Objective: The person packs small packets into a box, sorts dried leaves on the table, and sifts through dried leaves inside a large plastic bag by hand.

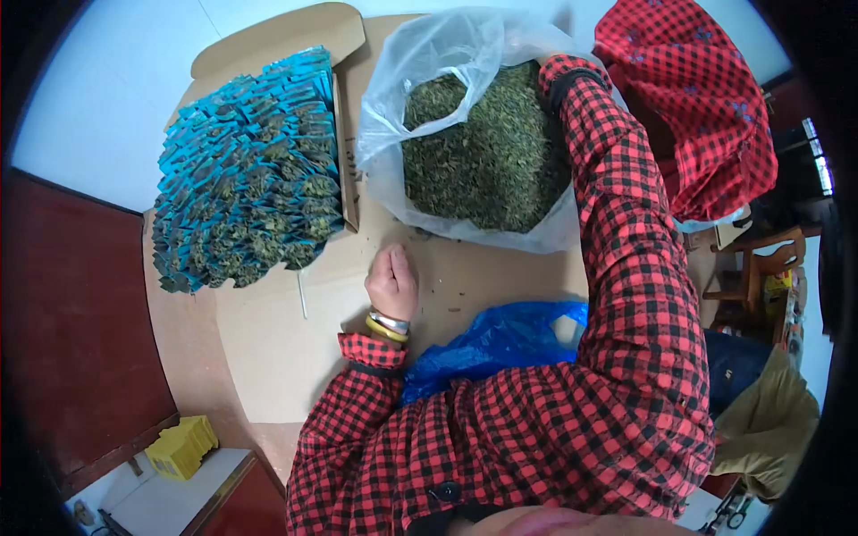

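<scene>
A clear plastic bag (pixel 380 179) stands open on the cardboard, filled with dried green leaves (pixel 487 152) that look like loose tea. My right arm reaches to the bag's far right edge. Only a sliver of my right hand (pixel 542 60) shows past the cuff; its fingers are hidden. My left hand (pixel 391 281) is closed in a fist on the cardboard, just in front of the bag, with nothing seen in it. To its left, many small blue packets (pixel 250 170) with leaves showing at their open tops stand in tight rows in a cardboard box (pixel 347 170).
A blue plastic bag (pixel 492 344) lies close to my body. Red checked cloth (pixel 693 98) covers something at the far right. A thin white stick (pixel 302 293) pokes out below the packets. A yellow box (pixel 183 447) sits at lower left, and a wooden chair (pixel 760 259) stands right.
</scene>
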A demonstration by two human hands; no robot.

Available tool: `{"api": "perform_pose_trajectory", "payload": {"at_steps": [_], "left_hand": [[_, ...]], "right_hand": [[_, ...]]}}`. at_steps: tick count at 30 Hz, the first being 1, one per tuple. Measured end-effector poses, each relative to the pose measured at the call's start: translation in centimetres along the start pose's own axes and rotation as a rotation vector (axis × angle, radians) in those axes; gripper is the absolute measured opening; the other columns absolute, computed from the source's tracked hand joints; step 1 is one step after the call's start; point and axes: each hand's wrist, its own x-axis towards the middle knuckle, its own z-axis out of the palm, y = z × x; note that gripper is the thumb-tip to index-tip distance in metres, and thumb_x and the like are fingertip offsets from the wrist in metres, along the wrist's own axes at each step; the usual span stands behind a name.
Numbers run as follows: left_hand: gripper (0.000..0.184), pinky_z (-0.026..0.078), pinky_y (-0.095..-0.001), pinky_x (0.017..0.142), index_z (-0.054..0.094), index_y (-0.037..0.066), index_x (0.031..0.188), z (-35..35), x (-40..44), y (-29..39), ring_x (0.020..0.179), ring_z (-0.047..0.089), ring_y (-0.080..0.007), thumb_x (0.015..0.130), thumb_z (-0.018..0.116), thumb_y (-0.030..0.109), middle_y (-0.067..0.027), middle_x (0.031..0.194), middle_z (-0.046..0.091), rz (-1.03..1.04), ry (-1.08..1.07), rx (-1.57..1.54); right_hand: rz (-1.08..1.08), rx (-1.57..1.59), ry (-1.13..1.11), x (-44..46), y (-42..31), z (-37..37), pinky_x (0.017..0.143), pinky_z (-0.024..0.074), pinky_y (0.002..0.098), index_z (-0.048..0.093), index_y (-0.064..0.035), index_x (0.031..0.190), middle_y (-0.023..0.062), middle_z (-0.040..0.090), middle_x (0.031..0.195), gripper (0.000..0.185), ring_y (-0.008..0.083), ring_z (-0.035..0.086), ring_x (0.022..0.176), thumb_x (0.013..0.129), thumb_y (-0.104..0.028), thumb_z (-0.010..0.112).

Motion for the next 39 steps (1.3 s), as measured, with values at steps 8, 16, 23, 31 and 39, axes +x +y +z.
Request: {"api": "perform_pose_trajectory", "payload": {"at_steps": [8,16,23,31,39], "left_hand": [[0.019,0.047,-0.0330,0.056,0.062,0.002,0.090,0.6,0.1,-0.5,0.060,0.061,-0.0253,0.094,0.050,0.016,-0.0146,0.072,0.063,0.154,0.068,0.009],[0.018,0.048,-0.0398,0.057,0.062,0.006,0.091,0.5,0.1,-0.5,0.064,0.062,-0.0351,0.094,0.050,0.019,-0.0155,0.072,0.063,0.059,0.014,-0.013],[0.022,0.049,-0.0375,0.059,0.063,0.004,0.091,0.6,0.1,-0.7,0.066,0.064,-0.0311,0.094,0.049,0.021,-0.0162,0.075,0.064,0.106,0.046,0.025],[0.022,0.049,-0.0382,0.061,0.063,0.005,0.092,0.5,0.1,-0.5,0.069,0.064,-0.0325,0.094,0.049,0.022,-0.0160,0.077,0.065,0.089,0.029,0.037],[0.022,0.049,-0.0370,0.061,0.063,0.005,0.092,0.6,0.0,-0.7,0.067,0.064,-0.0309,0.094,0.049,0.021,-0.0153,0.076,0.065,0.075,0.011,0.041]], "right_hand": [[-0.657,-0.351,-0.351,-6.5,-3.8,-0.1,0.093,0.0404,0.0370,0.056,-0.0105,0.125,0.0129,0.062,0.112,0.058,0.0240,0.055,0.105,0.081,-0.046,0.062],[-0.832,-0.544,-0.581,-11.7,1.8,-4.3,0.108,0.0294,0.0417,0.044,-0.0138,0.136,0.0174,0.034,0.144,0.074,0.0338,0.032,0.133,0.077,-0.054,0.065],[-0.690,-0.864,-0.192,-16.4,7.0,-8.2,0.109,0.0270,0.0439,0.033,-0.0113,0.141,0.0195,0.025,0.148,0.089,0.0391,0.027,0.135,0.072,-0.054,0.069],[-0.933,-0.430,-0.442,-18.6,6.1,-6.3,0.106,0.0314,0.0419,0.045,-0.0074,0.133,0.0211,0.036,0.142,0.063,0.0358,0.036,0.130,0.081,-0.039,0.063],[-0.697,-1.043,-0.005,-4.1,-0.5,-6.9,0.095,0.0424,0.0383,0.053,-0.0094,0.126,0.0146,0.061,0.117,0.047,0.0309,0.057,0.109,0.083,-0.029,0.054]]}}
